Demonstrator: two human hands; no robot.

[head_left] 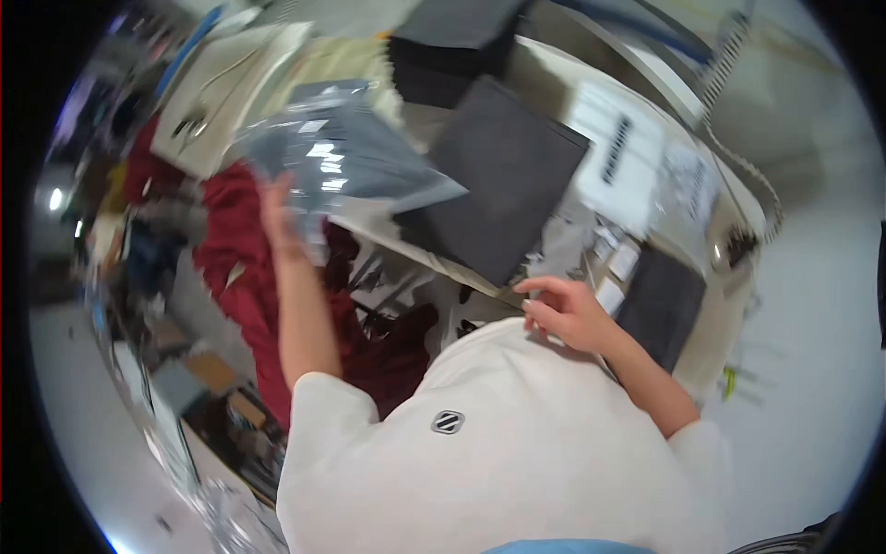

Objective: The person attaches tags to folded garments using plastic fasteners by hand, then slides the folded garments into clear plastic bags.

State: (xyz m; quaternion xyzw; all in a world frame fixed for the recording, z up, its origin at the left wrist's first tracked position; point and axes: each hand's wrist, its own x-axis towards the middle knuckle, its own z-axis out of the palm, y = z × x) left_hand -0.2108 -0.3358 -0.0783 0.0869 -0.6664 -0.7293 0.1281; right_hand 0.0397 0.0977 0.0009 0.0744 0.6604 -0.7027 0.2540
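My left hand (276,210), smeared by motion, is at the near left edge of a grey-blue garment in a clear plastic bag (337,152). Its fingers appear closed on the bag's edge, though blur hides the exact grip. The bag reaches over a dark grey folded cloth (503,175) on the table. My right hand (565,312) hovers by the table's near edge in front of my white shirt, fingers loosely bent and apart, with nothing in them. Small white tags or packets (616,268) lie just beyond it.
A dark stack (452,51) stands at the back. White printed plastic bags (614,152) and a dark folded piece (660,309) lie to the right. Dark red fabric (245,277) hangs at the left. A striped cord (724,78) runs down the right side.
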